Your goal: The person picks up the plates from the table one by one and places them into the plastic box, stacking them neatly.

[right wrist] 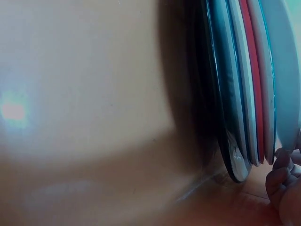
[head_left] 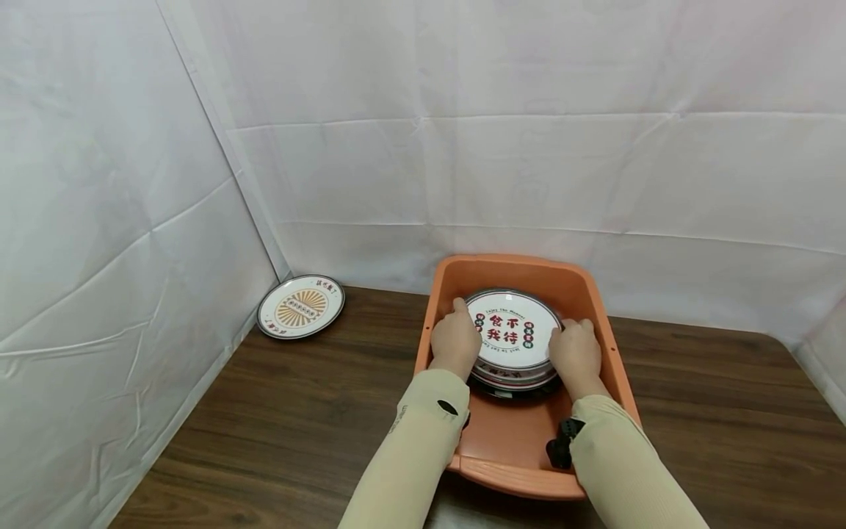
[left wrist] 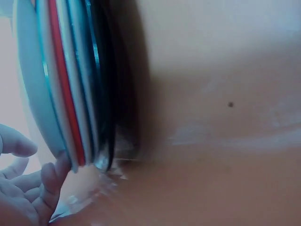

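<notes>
A stack of round plates (head_left: 514, 380) sits in an orange plastic tub (head_left: 512, 437). Its top plate (head_left: 509, 351) is white with red characters and a dark rim. At the left edge of this plate my left hand (head_left: 457, 339) grips the rim; in the left wrist view its fingertips (left wrist: 61, 162) are tucked at the rim and the thumb stands apart. My right hand (head_left: 576, 354) pinches the opposite edge, its curled fingers (right wrist: 277, 176) at the rim in the right wrist view. Below are more plates, one red-edged (right wrist: 254, 80) and a dark one (right wrist: 230, 160) lowest.
Another white plate (head_left: 300, 307) with a sunburst pattern lies on the brown wooden table (head_left: 317, 411), at the back left near the curtain corner. White cloth walls (head_left: 344, 176) enclose the back and left. The tub walls rise close outside both hands.
</notes>
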